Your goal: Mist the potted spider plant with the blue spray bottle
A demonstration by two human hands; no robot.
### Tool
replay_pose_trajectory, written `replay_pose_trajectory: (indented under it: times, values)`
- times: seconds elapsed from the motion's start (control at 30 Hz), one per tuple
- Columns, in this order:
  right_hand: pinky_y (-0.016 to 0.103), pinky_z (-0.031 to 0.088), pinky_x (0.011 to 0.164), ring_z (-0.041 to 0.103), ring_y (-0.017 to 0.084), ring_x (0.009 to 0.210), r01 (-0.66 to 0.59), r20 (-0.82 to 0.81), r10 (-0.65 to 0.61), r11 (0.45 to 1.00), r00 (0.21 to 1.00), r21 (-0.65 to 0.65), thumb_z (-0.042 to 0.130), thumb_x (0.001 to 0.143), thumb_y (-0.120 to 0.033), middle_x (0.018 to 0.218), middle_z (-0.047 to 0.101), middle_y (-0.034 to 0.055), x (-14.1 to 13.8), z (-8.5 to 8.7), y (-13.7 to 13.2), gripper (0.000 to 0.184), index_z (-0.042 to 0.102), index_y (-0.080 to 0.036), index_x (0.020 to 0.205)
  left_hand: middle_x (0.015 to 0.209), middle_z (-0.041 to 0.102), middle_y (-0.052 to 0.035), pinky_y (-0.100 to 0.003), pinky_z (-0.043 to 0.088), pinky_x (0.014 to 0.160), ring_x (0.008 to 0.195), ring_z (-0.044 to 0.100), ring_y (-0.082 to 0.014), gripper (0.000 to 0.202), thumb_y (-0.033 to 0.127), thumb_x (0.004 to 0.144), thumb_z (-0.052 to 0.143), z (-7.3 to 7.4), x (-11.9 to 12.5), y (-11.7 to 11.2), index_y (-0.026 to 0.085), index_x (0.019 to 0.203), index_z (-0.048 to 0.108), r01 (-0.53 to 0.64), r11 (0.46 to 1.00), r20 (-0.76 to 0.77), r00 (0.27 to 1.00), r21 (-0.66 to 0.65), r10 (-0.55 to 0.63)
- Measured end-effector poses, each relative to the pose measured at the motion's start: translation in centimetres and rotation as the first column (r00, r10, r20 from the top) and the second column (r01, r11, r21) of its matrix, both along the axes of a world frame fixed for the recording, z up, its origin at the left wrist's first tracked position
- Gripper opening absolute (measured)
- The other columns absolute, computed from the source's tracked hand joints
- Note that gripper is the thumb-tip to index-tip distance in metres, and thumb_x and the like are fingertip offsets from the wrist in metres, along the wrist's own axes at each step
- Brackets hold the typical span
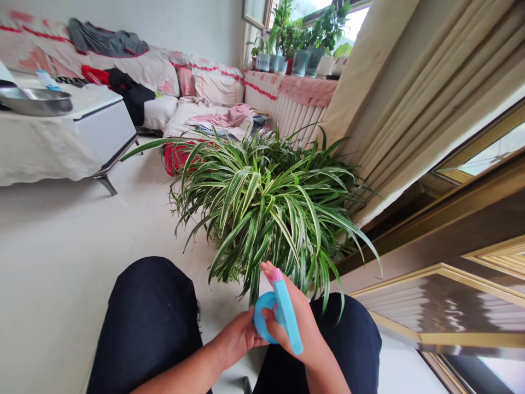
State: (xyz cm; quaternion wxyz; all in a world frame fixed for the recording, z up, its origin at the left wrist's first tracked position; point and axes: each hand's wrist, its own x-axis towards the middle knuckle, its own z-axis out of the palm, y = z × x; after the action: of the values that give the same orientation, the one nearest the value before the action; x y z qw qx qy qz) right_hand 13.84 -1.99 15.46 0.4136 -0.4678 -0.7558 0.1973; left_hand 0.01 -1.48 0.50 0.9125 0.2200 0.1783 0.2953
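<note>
Between my knees I hold a blue spray bottle (288, 317) with a pink nozzle, its spray head pointing forward at the plant. My left hand (243, 335) is closed around the side of the round bottle body. Around the neck wraps my right hand (301, 314), its thumb below the spray head and some fingertips showing past the nozzle; the rest of its fingers are hidden. Just ahead of both hands spreads a large spider plant (262, 202) with long green and pale-striped leaves. Its leaves hide most of whatever it stands in.
A low cloth-covered table (45, 142) with a metal pan (36, 102) stands at left. Behind is a sofa (159, 82) strewn with clothes. Several potted plants (301, 60) line the windowsill. Curtains (410, 104) and a glossy brown panel with gold trim (451, 301) border the right side.
</note>
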Motion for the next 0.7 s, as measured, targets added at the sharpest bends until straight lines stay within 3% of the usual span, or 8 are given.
replay_pose_trajectory:
  times: [0.17,0.27,0.5,0.6,0.7]
  values:
    - [0.032,0.057,0.086,0.069,0.022,0.102,0.074,-0.016,-0.074,0.997,0.997,0.009,0.052,0.070,-0.011,0.118,0.067,0.0089,-0.5,0.2,-0.2,0.056,0.054,-0.021,0.125,0.106,0.074,-0.0117,-0.038,0.048,0.090,0.099,0.067,-0.0240,0.045,0.054,0.081,0.066,-0.1,0.1,0.1,0.016,0.104,0.072,-0.054,0.997,-0.048,0.998,-0.048,0.052]
    - [0.030,0.058,0.074,0.070,0.020,0.085,0.096,-0.007,-0.096,0.995,0.995,0.023,0.052,0.071,-0.012,0.109,0.068,0.0075,-0.5,0.1,-0.2,0.051,0.055,-0.021,0.121,0.109,0.073,-0.0119,-0.037,0.049,0.089,0.099,0.067,-0.0240,0.044,0.054,0.081,0.065,0.2,0.1,0.1,0.017,0.103,0.073,-0.054,0.998,-0.061,0.997,-0.045,0.051]
    - [0.031,0.055,0.065,0.068,0.021,0.077,0.087,0.043,-0.091,0.992,0.995,0.094,0.052,0.076,-0.015,0.096,0.067,0.0054,-0.7,0.2,-0.2,0.037,0.055,-0.022,0.112,0.103,0.076,-0.0045,-0.037,0.048,0.092,0.105,0.067,-0.0256,0.034,0.046,0.089,0.056,1.3,0.1,0.0,0.022,0.101,0.076,-0.067,0.998,-0.076,0.995,-0.021,0.065]
    - [0.031,0.055,0.064,0.066,0.019,0.071,0.088,0.055,-0.097,0.984,0.994,0.155,0.051,0.076,-0.015,0.088,0.065,0.0041,-0.8,0.4,-0.2,0.030,0.056,-0.023,0.104,0.097,0.077,-0.0031,-0.038,0.049,0.092,0.101,0.068,-0.0258,0.030,0.045,0.087,0.059,1.2,0.2,0.0,0.022,0.096,0.077,-0.087,0.996,-0.084,0.993,-0.019,0.085]
    - [0.033,0.057,0.067,0.068,0.019,0.072,0.108,0.053,-0.116,0.985,0.992,0.133,0.051,0.076,-0.014,0.085,0.065,0.0025,-0.8,0.3,-0.2,0.030,0.056,-0.023,0.104,0.098,0.077,-0.0034,-0.038,0.050,0.091,0.100,0.069,-0.0249,0.031,0.046,0.086,0.060,0.9,0.3,0.0,0.022,0.096,0.076,-0.084,0.996,-0.093,0.992,-0.027,0.081]
